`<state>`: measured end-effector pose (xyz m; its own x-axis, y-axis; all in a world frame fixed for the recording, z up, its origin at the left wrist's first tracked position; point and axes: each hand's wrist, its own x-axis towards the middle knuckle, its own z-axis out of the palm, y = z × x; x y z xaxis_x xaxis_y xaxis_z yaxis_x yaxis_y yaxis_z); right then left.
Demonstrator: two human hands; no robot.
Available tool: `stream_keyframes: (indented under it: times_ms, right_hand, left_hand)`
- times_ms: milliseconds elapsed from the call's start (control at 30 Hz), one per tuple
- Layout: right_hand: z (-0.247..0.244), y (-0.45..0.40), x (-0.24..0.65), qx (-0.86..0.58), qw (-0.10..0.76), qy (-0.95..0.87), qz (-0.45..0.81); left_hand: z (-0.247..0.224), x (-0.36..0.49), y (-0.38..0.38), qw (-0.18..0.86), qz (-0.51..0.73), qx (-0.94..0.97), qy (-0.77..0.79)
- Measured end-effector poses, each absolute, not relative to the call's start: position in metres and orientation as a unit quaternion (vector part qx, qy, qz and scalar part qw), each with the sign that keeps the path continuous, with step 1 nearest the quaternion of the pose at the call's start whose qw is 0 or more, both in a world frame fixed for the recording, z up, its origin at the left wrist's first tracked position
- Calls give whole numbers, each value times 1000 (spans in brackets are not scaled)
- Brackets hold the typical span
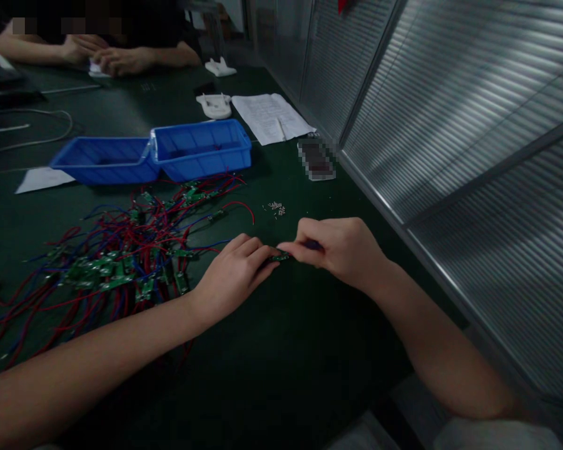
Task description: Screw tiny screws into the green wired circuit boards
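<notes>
My left hand (pixel 234 269) is closed, its fingertips pinching a small green circuit board (pixel 280 257) low over the dark green table. My right hand (pixel 342 250) is curled shut just to the right, its fingertips meeting the board's end. Something dark shows between those fingers, but I cannot make out what it is. To the left lies a tangled heap of circuit boards (pixel 107 269) with red and blue wires. Beyond my hands is a small scatter of tiny metal pieces (pixel 276 208).
Two blue bins (pixel 201 150) stand behind the heap. Further back are printed paper (pixel 272 117) with a pen, a phone (pixel 316 159) and white plastic parts (pixel 214 106). Another person's hands (pixel 107 55) work across the table. A partition with blinds (pixel 473 125) borders the right side.
</notes>
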<state>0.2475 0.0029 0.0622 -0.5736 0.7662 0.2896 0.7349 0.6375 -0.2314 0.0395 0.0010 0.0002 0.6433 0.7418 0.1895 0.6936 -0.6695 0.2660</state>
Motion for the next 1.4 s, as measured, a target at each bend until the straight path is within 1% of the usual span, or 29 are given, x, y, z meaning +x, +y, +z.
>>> stream_keyframes:
  times_ms: [133, 167, 267, 333, 467, 667, 800, 867, 1000, 1133, 1200, 1300, 1400]
  right_hand:
    - [58, 3, 248, -479, 200, -854, -37]
    - [59, 3, 247, -479, 205, -853, -30]
    - [63, 3, 245, -434, 225, -870, 57]
    - [66, 3, 245, -416, 218, -879, 83]
    - [65, 5, 248, -423, 178, -887, 58]
    - [60, 9, 252, -485, 191, -854, -6]
    - [66, 7, 249, -437, 205, -873, 66]
    - [68, 5, 247, -422, 195, -882, 75]
    - [64, 3, 249, -406, 163, -899, 29]
    - [60, 4, 251, -443, 183, -877, -26]
    - [61, 5, 250, -449, 194, -872, -5]
    - [65, 7, 247, -428, 217, -875, 63]
    - [66, 8, 246, -417, 219, -881, 50]
  left_hand:
    - [1, 39, 1, 86, 143, 902, 397]
    - [1, 39, 1, 89, 143, 903, 396]
    - [0, 39, 1, 96, 143, 902, 395]
    - [0, 40, 1, 100, 146, 902, 394]
    - [-1, 39, 2, 98, 148, 903, 392]
    - [0, 39, 1, 100, 144, 900, 400]
    - [1, 39, 0, 112, 138, 896, 407]
    - [1, 39, 0, 110, 137, 897, 407]
    - [-1, 39, 1, 106, 147, 902, 392]
    - [0, 39, 2, 98, 151, 902, 392]
    - [1, 40, 2, 101, 149, 902, 393]
    - [1, 40, 2, 105, 141, 902, 394]
    - [0, 40, 2, 107, 135, 899, 402]
